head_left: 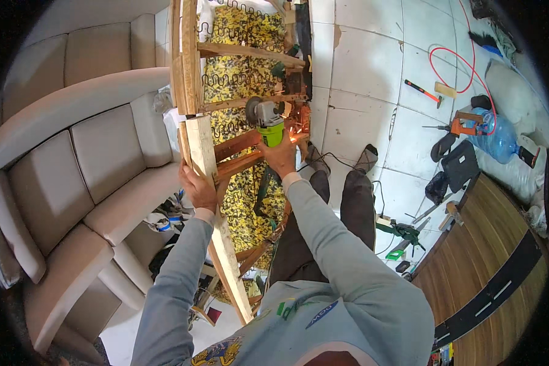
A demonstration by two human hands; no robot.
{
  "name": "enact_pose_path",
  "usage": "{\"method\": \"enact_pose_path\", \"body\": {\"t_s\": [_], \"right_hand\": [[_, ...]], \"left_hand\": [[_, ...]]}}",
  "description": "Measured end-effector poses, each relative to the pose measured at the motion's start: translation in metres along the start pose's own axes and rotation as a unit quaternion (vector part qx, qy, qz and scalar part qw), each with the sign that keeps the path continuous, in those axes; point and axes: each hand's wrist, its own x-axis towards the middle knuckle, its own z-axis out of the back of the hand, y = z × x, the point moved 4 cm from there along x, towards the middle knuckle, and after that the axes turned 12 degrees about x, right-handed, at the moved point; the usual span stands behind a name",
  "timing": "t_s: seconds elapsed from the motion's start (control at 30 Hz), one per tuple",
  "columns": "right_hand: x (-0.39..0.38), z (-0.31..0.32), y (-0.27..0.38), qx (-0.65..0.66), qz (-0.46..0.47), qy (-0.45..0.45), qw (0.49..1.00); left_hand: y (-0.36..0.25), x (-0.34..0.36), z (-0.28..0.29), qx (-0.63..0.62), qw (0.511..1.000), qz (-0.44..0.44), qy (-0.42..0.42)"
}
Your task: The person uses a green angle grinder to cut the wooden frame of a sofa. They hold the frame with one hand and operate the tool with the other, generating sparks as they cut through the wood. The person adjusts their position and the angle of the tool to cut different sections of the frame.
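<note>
My right hand [279, 157] is wrapped round the green body of an angle grinder [273, 135]. Its round disc [254, 111] sits on the left side of the grey head. Orange sparks [297, 127] glow to the right of the tool, against the wooden frame. With its fingers curled round the edge, my left hand [199, 188] grips a pale wooden beam [202, 149] along the left side of a sofa frame [250, 50]. Wavy metal springs [233, 79] cross the frame above yellow and black speckled foam [232, 207].
Beige sofas [104, 146] stand at left. On the white tiled floor [363, 73] at right lie a hammer [422, 91], an orange drill [463, 124], a blue water bottle [500, 137], a red hose [470, 61] and a black case [460, 165]. A brown wooden panel [488, 244] is at lower right.
</note>
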Motion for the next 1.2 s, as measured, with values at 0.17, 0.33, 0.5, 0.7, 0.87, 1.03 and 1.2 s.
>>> {"method": "enact_pose_path", "body": {"t_s": [0.17, 0.33, 0.5, 0.7, 0.87, 1.03, 1.2], "right_hand": [[-0.011, -0.003, 0.016, -0.009, -0.016, 0.017, 1.0], [0.001, -0.001, -0.009, 0.02, -0.004, 0.005, 1.0], [-0.015, -0.01, 0.015, 0.013, -0.001, 0.012, 1.0], [0.0, 0.001, 0.0, -0.007, 0.033, -0.018, 0.999], [-0.006, -0.004, 0.004, 0.054, -0.042, 0.004, 0.998], [0.006, 0.001, -0.007, 0.039, -0.007, 0.001, 0.999], [0.007, 0.0, -0.013, 0.082, -0.055, -0.014, 0.995]], "left_hand": [[0.005, -0.002, 0.003, 0.008, 1.0, 0.004, 0.001], [0.001, 0.0, 0.001, -0.006, 1.0, 0.005, 0.011], [0.004, -0.002, 0.006, 0.028, 1.0, -0.002, 0.012], [0.001, -0.002, 0.0, -0.024, 0.999, 0.024, 0.018], [0.008, -0.001, 0.002, 0.022, 1.0, -0.004, 0.017], [0.003, -0.001, 0.002, -0.022, 0.999, 0.025, 0.033], [0.004, -0.003, 0.007, 0.028, 0.999, 0.021, 0.029]]}}
